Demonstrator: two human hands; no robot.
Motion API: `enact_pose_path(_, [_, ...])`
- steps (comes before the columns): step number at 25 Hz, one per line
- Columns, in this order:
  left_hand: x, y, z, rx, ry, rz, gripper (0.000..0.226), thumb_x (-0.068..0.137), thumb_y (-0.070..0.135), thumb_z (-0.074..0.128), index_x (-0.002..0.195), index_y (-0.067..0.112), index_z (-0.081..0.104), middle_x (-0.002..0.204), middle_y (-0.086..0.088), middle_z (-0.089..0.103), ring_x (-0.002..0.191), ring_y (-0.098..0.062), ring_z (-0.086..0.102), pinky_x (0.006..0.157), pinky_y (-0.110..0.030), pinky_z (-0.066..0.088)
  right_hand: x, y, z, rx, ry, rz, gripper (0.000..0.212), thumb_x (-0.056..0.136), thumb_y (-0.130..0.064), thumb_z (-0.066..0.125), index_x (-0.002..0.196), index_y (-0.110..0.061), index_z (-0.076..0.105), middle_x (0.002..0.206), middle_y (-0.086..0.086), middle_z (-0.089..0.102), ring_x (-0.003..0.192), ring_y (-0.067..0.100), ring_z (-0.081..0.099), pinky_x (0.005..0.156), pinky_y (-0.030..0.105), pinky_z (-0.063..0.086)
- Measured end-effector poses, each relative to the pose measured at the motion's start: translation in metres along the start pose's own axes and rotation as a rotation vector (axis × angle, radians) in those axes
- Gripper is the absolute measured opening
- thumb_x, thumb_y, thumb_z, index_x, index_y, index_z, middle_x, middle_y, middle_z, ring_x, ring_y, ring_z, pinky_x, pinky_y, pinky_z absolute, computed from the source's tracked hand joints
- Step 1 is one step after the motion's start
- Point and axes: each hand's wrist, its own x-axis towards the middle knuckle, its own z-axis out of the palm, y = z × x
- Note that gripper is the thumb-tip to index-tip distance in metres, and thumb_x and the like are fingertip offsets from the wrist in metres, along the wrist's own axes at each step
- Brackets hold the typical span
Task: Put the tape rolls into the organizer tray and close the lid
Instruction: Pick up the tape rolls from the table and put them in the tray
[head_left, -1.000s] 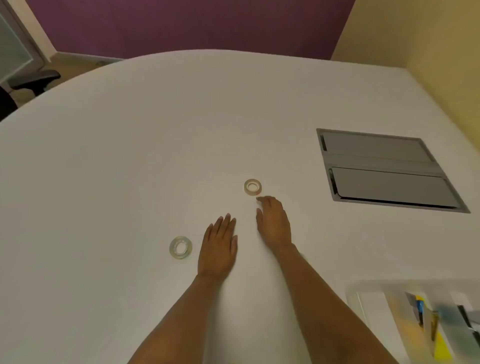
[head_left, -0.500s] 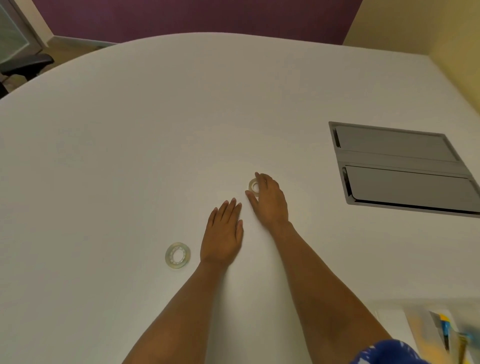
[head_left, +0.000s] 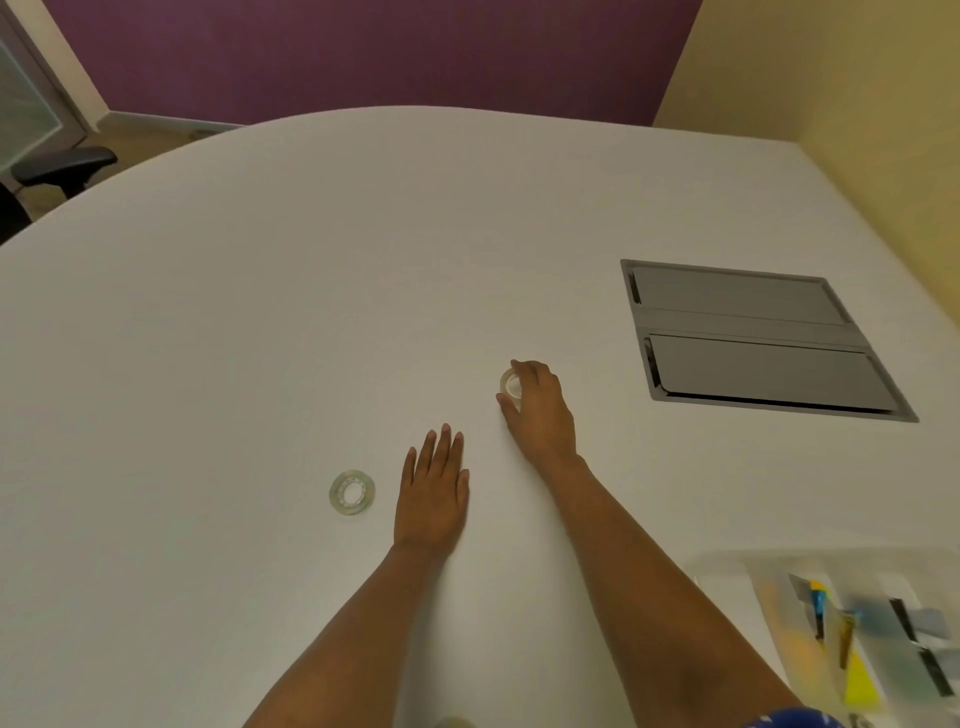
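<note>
Right hand (head_left: 540, 402) closing fingers around small tape roll (head_left: 510, 384) at frame centre, left hand (head_left: 432, 491) lying flat, fingers together, beside second tape roll (head_left: 351, 492)

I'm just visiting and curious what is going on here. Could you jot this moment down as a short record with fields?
surface: white table
right hand: fingers closed around a small tape roll
left hand: flat on table, holding nothing
second tape roll: lying flat, left of left hand
organizer tray: bottom right, lid open, blurred
</note>
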Motion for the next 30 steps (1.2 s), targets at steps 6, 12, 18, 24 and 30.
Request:
enact_pose_path(6, [-0.044,0.019,-0.01,0.008,-0.129,-0.031,0.054,0.104,0.03,0.018,0.153,0.018,-0.001,0.163,-0.003,-0.008,0.151,-0.02,-0.007,0.123,-0.036,-0.002,-0.06,0.015,-0.038,0.072,0.077,-0.009,0.048,0.092,-0.021,0.061,0.137,-0.014,0.045,0.141,0.004,0.048,0.13,0.02,0.044,0.098,0.035,0.049])
enact_pose_path(12, [-0.09,0.042,-0.011,0.025,-0.19,-0.038,0.055,0.104,0.028,0.021,0.153,0.015,0.001,0.163,-0.005,-0.007,0.151,-0.023,-0.004,0.124,-0.038,0.003,-0.131,0.05,-0.073,0.035,0.121,0.006,0.048,0.09,-0.021,0.064,0.135,-0.015,0.049,0.138,0.002,0.052,0.13,0.021,0.043,0.101,0.034,0.045])
enact_pose_path(18, [-0.123,0.059,-0.006,0.038,-0.209,-0.043,0.055,0.104,0.027,0.022,0.153,0.013,0.002,0.163,-0.008,-0.005,0.151,-0.025,-0.002,0.124,-0.04,0.006,-0.2,0.093,-0.1,0.075,0.233,0.08,0.046,0.089,-0.017,0.066,0.133,-0.011,0.051,0.135,0.007,0.055,0.127,0.023,0.045,0.104,0.03,0.04])
enact_pose_path(24, [-0.136,0.074,0.001,0.044,-0.221,-0.079,0.055,0.104,0.027,0.023,0.153,0.011,0.002,0.162,-0.01,-0.006,0.15,-0.027,-0.003,0.124,-0.042,0.007,-0.232,0.127,-0.115,0.055,0.2,0.221,0.047,0.088,-0.009,0.065,0.132,-0.007,0.052,0.137,0.01,0.053,0.127,0.026,0.047,0.106,0.035,0.041])
enact_pose_path(30, [-0.143,0.082,0.006,0.048,-0.217,-0.094,0.056,0.104,0.027,0.022,0.153,0.011,0.001,0.162,-0.01,-0.007,0.15,-0.028,-0.004,0.123,-0.042,0.007,-0.231,0.141,-0.117,-0.155,-0.073,0.264,0.047,0.089,-0.005,0.058,0.135,-0.011,0.047,0.139,0.008,0.045,0.115,0.028,0.058,0.09,0.036,0.053])
